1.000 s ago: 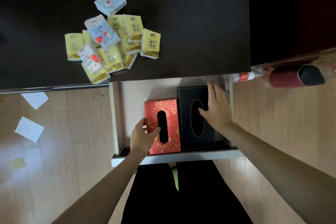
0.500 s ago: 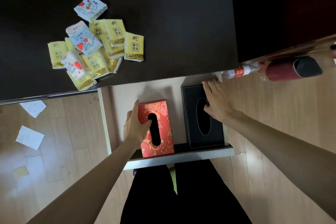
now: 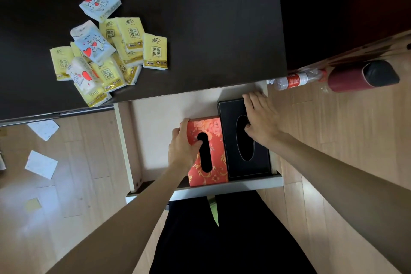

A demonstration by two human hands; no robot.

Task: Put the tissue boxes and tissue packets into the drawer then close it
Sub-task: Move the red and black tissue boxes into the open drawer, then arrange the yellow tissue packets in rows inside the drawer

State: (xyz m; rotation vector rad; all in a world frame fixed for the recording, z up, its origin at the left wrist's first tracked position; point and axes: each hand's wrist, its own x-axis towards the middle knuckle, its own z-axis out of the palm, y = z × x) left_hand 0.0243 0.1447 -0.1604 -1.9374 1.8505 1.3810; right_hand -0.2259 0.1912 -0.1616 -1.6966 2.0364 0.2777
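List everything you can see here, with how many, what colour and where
Desk: 1, dark, top.
Drawer: 1, pale, open under the desk.
Red box: 1, floral, in drawer.
Black box: 1, in drawer, right of the red one.
Packets: about a dozen, yellow and white-blue, heaped on desk.
Bottle: 1, clear, red label, floor right.
Papers: several, white and yellow, floor left.
Left hand: on red box.
Right hand: on black box.

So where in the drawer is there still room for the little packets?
The bare drawer floor between its left wall and the red box, and the strip behind that box. The right side is crowded: the black box fills it, touching the red one.
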